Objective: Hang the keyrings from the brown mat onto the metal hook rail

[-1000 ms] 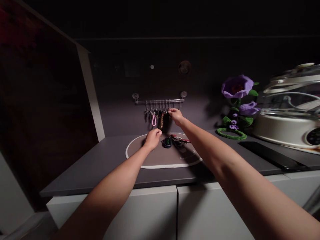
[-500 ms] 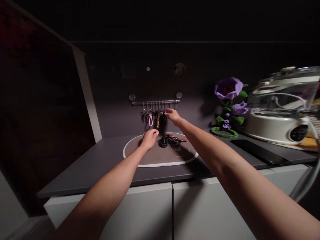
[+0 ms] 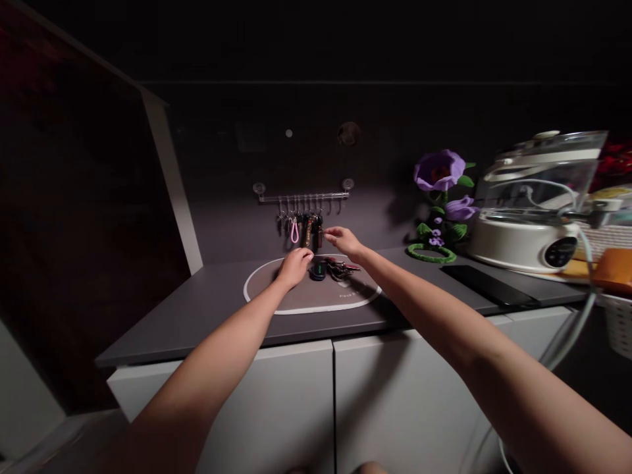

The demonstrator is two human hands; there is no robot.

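The left hand (image 3: 295, 266) is over the oval brown mat with a pale rim (image 3: 266, 289), masking part of its rear left area; its fingers are curled inward, and whether they are pressed together or enclose anything cannot be told. The right hand (image 3: 344, 242) reaches to the dark slender hanging item (image 3: 320, 235) at the right end of a row of keys; its fingers point at that item, but whether they touch it, or meet each other, cannot be told.

The row hangs from a clear plastic hook rail (image 3: 306, 197) on the dark wall; individual keys overlap and merge with the shadow; the pink loop strap (image 3: 295, 231) stands out, while lettering on the brown strap (image 3: 308, 232) is too small to read. On the mat, a black rounded fob with a green mark (image 3: 318, 270) lies just beside a red and silver key bunch (image 3: 340, 268), its parts tangled.

The dark grey bench (image 3: 212, 309) extends left of the mat to a pale upright panel (image 3: 175, 184); its front edge runs nearer the viewer than the mat rim; a black flat slab (image 3: 486, 285) lies well right; the orange object (image 3: 615, 270) is cut off by the frame.
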